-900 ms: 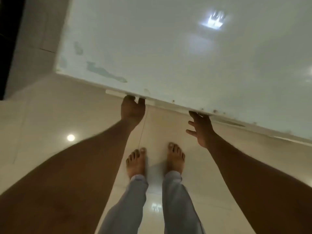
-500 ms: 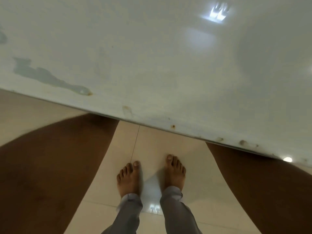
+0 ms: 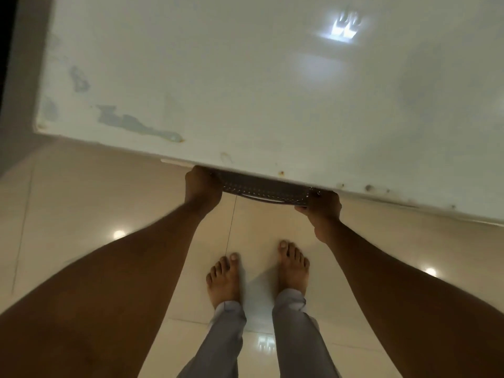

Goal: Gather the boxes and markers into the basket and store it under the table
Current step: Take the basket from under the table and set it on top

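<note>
A dark perforated basket [image 3: 261,190] shows only as a narrow strip of rim and wall under the near edge of the white table [image 3: 245,91]. My left hand [image 3: 201,188] grips its left end. My right hand [image 3: 321,208] grips its right end. Most of the basket lies hidden beneath the tabletop. No boxes or markers can be seen.
The table's near edge [image 3: 300,177] runs from left down to the right, with worn paint and rust spots. My bare feet [image 3: 226,279] stand on glossy beige floor tiles just in front of it. A dark wall strip [image 3: 8,64] lies at far left.
Both hands went out of sight under the table edge, then came back into view. Before they were empty at the edge; now they are shut on the basket's ends.
</note>
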`<state>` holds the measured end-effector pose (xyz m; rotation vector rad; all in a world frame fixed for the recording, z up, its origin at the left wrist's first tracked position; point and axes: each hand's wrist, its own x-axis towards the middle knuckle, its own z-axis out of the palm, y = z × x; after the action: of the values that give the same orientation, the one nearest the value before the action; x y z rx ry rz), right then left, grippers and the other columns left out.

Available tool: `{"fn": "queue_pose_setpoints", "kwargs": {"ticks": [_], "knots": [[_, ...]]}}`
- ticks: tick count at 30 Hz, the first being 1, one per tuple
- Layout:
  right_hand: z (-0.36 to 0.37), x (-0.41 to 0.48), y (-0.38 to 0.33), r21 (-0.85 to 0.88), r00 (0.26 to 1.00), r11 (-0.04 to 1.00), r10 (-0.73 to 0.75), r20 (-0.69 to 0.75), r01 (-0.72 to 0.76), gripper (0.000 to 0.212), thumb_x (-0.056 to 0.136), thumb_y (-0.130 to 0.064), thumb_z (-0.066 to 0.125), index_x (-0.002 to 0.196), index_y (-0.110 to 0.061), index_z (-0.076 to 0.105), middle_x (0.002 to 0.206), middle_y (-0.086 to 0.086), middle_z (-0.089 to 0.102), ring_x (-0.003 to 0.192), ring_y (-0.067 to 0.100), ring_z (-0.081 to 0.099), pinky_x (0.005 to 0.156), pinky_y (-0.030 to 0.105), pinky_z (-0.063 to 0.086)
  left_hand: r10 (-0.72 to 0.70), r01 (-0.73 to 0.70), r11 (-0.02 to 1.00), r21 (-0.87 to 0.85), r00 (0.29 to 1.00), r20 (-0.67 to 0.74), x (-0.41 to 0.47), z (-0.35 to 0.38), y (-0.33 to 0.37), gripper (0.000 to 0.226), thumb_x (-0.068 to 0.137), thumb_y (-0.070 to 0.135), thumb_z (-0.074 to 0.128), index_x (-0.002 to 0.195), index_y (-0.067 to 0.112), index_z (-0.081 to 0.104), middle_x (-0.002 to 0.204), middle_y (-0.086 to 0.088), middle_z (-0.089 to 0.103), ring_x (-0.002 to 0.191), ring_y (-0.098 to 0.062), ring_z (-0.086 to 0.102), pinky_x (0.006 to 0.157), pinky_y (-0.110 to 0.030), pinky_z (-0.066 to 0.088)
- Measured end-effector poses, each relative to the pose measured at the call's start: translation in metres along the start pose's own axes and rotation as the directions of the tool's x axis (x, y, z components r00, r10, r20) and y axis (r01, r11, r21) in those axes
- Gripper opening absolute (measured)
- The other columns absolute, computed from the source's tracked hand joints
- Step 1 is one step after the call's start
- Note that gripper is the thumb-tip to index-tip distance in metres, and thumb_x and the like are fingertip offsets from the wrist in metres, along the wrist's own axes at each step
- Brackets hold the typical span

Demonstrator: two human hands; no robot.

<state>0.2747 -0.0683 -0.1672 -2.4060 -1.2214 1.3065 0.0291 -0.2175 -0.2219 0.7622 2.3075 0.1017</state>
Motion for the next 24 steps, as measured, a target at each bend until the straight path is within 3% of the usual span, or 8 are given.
{"fn": "queue_pose_setpoints", "kwargs": {"ticks": [2,5,8,11,13,15,18,24], "knots": [[-0.036,-0.005,-0.088,-0.017,0.991,0.993,0.113,-0.069,-0.115,0.044,0.076,-0.001,0.069,0.114,-0.019,0.058,0.104,0.007,0.069,0.101,0.029,0.066,0.086,0.046,0.058,0.044,-0.044,0.999,0.032,0.999,0.015,-0.003,-0.006,0.004,0.050,0.086,0.021,0.052,0.133,0.026,0.035,0.124,-0.009,0.053,0.106,-0.031,0.054,0.084,-0.043,0.047],[-0.062,-0.066,-0.119,0.033,0.993,0.994,0.104,0.049,-0.106,0.024,0.067,-0.002,0.074,0.086,-0.015,0.067,0.080,0.003,0.073,0.080,0.027,0.071,0.076,0.046,0.061,0.088,-0.094,0.993,0.067,0.993,0.081,-0.026,-0.014,0.009,0.047,0.090,0.020,0.048,0.134,0.027,0.033,0.127,-0.009,0.052,0.107,-0.030,0.054,0.086,-0.042,0.046],[-0.070,-0.110,-0.101,0.161,0.989,0.976,0.137,0.061,-0.145,0.019,0.078,-0.001,0.069,0.089,-0.016,0.067,0.089,0.007,0.074,0.070,0.021,0.071,0.069,0.038,0.063,0.235,-0.232,0.957,0.172,0.972,0.005,0.020,-0.004,-0.013,0.053,0.086,0.021,0.045,0.136,0.035,0.035,0.127,-0.006,0.053,0.103,-0.023,0.056,0.079,-0.040,0.047],[-0.075,-0.144,-0.080,0.269,0.978,0.941,0.193,0.079,-0.208,0.014,0.088,-0.005,0.061,0.095,-0.015,0.067,0.091,0.009,0.073,0.065,0.021,0.071,0.062,0.036,0.063,0.150,-0.148,0.984,0.099,0.989,-0.011,-0.021,-0.129,0.055,0.039,0.086,0.024,0.038,0.117,0.041,0.053,0.100,0.007,0.066,0.075,-0.005,0.054,0.060,-0.026,0.043],[-0.078,-0.165,-0.068,0.297,0.977,0.932,0.190,0.094,-0.210,0.015,0.087,-0.007,0.061,0.098,-0.013,0.069,0.092,0.010,0.072,0.070,0.025,0.072,0.067,0.042,0.063,0.115,-0.110,0.981,-0.161,0.993,0.023,-0.085,-0.189,0.085,0.031,0.091,0.006,0.044,0.107,0.023,0.063,0.088,0.002,0.064,0.073,-0.018,0.058,0.063,-0.028,0.044],[-0.080,-0.194,-0.051,0.292,0.977,0.935,0.171,0.128,-0.201,0.015,0.088,-0.006,0.060,0.099,-0.012,0.069,0.091,0.009,0.072,0.072,0.027,0.072,0.067,0.041,0.063,0.142,-0.133,0.956,-0.260,0.990,0.015,-0.129,-0.221,0.083,0.033,0.091,-0.001,0.043,0.113,0.010,0.065,0.096,-0.006,0.067,0.084,-0.026,0.062,0.069,-0.030,0.048],[-0.095,-0.237,-0.034,0.308,0.981,0.937,0.125,0.148,-0.166,0.015,0.090,-0.009,0.058,0.101,-0.011,0.068,0.091,0.008,0.071,0.074,0.027,0.072,0.067,0.039,0.063,0.142,-0.133,0.958,-0.254,0.990,0.017,-0.172,-0.218,0.059,0.035,0.091,-0.001,0.042,0.117,0.007,0.064,0.104,-0.011,0.069,0.090,-0.030,0.063,0.077,-0.036,0.054],[-0.155,-0.334,0.006,0.280,0.981,0.951,0.088,0.173,-0.135,0.018,0.096,-0.012,0.048,0.100,-0.011,0.065,0.092,0.008,0.069,0.073,0.025,0.071,0.059,0.028,0.061,0.128,-0.118,0.957,-0.265,0.992,0.021,-0.290,-0.244,0.035,0.032,0.091,-0.002,0.041,0.111,0.007,0.065,0.095,-0.010,0.068,0.083,-0.032,0.063,0.072,-0.038,0.055]]}}
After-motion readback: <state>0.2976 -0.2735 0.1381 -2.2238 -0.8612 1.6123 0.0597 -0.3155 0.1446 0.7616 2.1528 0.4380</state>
